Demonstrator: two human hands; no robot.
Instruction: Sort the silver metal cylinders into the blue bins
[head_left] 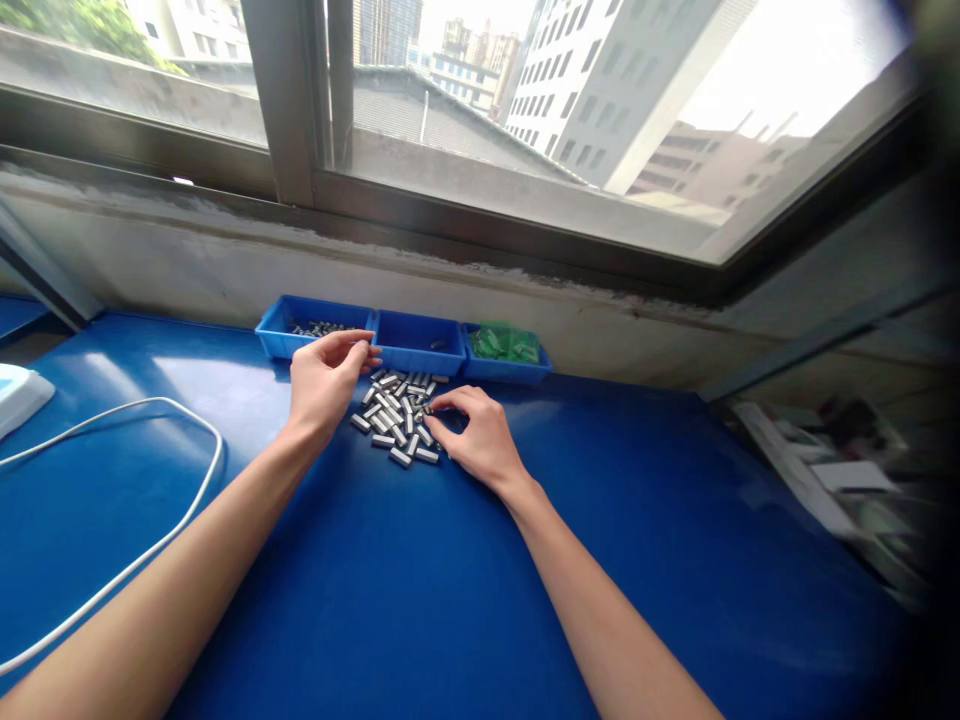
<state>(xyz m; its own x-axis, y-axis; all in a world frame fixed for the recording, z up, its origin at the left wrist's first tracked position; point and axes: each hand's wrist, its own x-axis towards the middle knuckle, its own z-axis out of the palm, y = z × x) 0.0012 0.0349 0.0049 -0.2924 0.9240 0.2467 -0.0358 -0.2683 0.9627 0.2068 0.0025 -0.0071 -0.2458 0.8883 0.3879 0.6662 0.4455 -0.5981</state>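
A loose pile of short silver metal pieces (390, 412), shaped like stubby bars, lies on the blue table just in front of the bins. My right hand (480, 437) reaches in at the pile's right side, thumb and forefinger closed around one small metal piece at its edge. Above the pile's left side is my left hand (328, 375), by the front of the left blue bin (276, 345). Its thumb and fingertips come together; whatever is between them is too small to make out. Small metal parts (319, 328) lie in that left bin.
The middle blue bin (416, 357) holds a small dark piece. Green plastic bags (502, 343) fill the right blue bin (517, 374). A white cable (214, 460) curves across the table's left side near a white device (21, 392). Behind stands a wall with a window.
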